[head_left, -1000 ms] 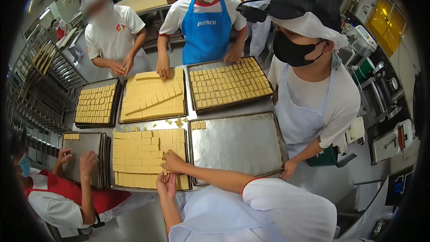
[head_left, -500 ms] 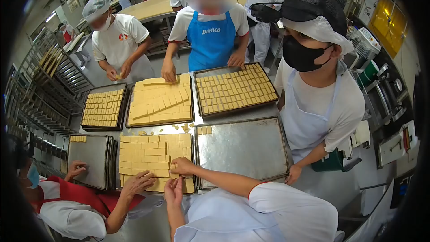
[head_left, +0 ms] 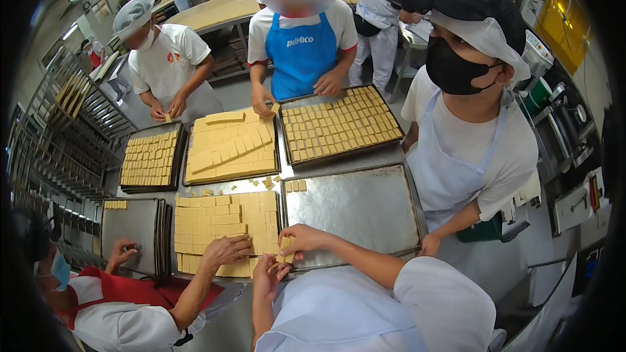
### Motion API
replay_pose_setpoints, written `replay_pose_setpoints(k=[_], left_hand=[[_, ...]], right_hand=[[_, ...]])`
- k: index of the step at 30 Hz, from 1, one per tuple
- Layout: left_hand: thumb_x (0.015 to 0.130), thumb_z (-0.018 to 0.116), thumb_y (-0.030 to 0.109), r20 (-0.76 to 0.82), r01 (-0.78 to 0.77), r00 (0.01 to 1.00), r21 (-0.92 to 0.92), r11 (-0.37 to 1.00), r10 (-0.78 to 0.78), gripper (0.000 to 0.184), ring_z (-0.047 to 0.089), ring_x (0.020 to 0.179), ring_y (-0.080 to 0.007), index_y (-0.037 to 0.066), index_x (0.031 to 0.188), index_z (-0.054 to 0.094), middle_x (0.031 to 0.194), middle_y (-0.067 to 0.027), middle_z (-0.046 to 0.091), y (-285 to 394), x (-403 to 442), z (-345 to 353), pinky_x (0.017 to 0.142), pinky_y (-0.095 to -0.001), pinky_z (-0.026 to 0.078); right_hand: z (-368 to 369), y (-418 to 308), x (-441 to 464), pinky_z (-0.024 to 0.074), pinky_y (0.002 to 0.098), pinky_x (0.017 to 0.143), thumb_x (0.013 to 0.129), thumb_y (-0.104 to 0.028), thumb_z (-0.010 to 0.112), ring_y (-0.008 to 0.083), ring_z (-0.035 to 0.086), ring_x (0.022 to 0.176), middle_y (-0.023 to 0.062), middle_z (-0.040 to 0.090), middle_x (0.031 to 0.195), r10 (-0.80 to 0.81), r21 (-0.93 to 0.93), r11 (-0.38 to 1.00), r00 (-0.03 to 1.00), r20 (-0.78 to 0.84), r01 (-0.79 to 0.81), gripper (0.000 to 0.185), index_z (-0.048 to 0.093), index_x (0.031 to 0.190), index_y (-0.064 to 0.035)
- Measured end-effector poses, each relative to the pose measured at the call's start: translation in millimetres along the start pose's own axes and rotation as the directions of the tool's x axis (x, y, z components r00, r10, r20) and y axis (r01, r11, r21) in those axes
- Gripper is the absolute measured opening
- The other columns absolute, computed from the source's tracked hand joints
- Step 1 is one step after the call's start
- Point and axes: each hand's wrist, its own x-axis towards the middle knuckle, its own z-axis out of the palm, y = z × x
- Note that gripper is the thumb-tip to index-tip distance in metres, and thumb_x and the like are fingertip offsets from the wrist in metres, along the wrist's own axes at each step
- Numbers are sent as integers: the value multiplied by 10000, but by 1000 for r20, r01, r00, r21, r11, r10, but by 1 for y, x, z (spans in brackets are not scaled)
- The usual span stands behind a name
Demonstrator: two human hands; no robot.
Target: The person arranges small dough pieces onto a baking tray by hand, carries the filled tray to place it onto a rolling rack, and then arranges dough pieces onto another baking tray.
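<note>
Yellow pieces [head_left: 285, 248]: held near the close edge of the bench [head_left: 246, 185], about the gap between the slab tray [head_left: 281, 205] and the plain tray [head_left: 352, 215].
Handling of pieces: judged light, rather soft and easily crumbled; should be taken by the long sides, with small pressure.
Right hand [head_left: 302, 238]: closed with fingertips on the pieces; forearm stretched over the plain tray's near edge.
Left hand [head_left: 267, 274]: turned palm up, fingers loosely curled beside the pieces; whether they are gripped cannot be told.
Cut slab [head_left: 195, 220]: covered partly by a co-worker's hand [head_left: 228, 249].
</note>
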Motion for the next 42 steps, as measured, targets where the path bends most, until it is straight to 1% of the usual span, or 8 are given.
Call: replay_pose_setpoints(k=[3,6,10,18,21,31,38,42], left_hand=[[1006,441,534,64,79,994,139,987,-89,589,590,994,-245,49,1339,472,1168,-115,554,11,2,31,880,-446,507],[1016,398,550,205,90,970,198,976,-131,593,587,1024,-259,57,1338,473,1219,-133,550,7,13,52,920,-456,473],[1041,383,491,305,55,933,400,915,-190,575,590,1059,-219,1,1304,529,1168,-123,589,2,24,77,910,-361,490],[1047,251,537,391,95,862,501,860,-323,614,613,654,-187,29,1264,519,794,-113,636,5,20,97,635,-312,526],[1033,213,583,349,66,880,580,812,-321,660,600,608,-187,38,1265,504,772,-117,637,-5,15,101,559,-299,513],[1005,366,585,290,135,921,387,912,-259,648,652,769,-249,18,1293,489,917,-144,650,-5,10,86,690,-364,549],[985,558,406,154,341,931,-47,939,-330,428,638,851,-268,23,1176,541,981,-135,633,-4,22,76,808,-403,565],[991,565,356,250,192,943,132,973,-220,406,627,753,-204,4,1194,552,934,-92,634,-11,36,59,728,-337,566]], right_hand=[[-3,-2,-32,505,260,505,836,-197,778,105,609,567,52,658,784,6,30,1000,999,49,-7,321,621,1044,-9],[3,-8,-57,509,271,516,829,-195,768,122,624,588,70,670,828,23,-75,997,998,53,-19,343,610,1062,1],[6,-5,-71,531,293,562,831,-214,755,154,648,610,103,677,864,-5,-226,974,998,-70,-11,426,579,1136,24],[-4,23,-81,548,294,629,907,-209,681,147,650,636,85,680,846,34,86,996,995,-97,-26,335,592,1123,31],[-6,27,-84,538,280,612,912,-213,679,132,632,607,70,680,827,-43,-82,996,993,-113,34,289,626,1067,26],[-15,31,-86,478,248,531,907,-260,698,77,568,603,17,652,793,-76,22,996,950,-304,87,274,676,1025,-13],[-22,26,-99,474,251,515,891,-313,711,81,581,616,18,639,781,-63,47,996,953,-295,81,298,687,998,-36],[-18,44,-90,501,305,571,882,-350,701,136,603,619,58,653,786,-149,-184,979,934,-324,92,348,684,1012,-28]])
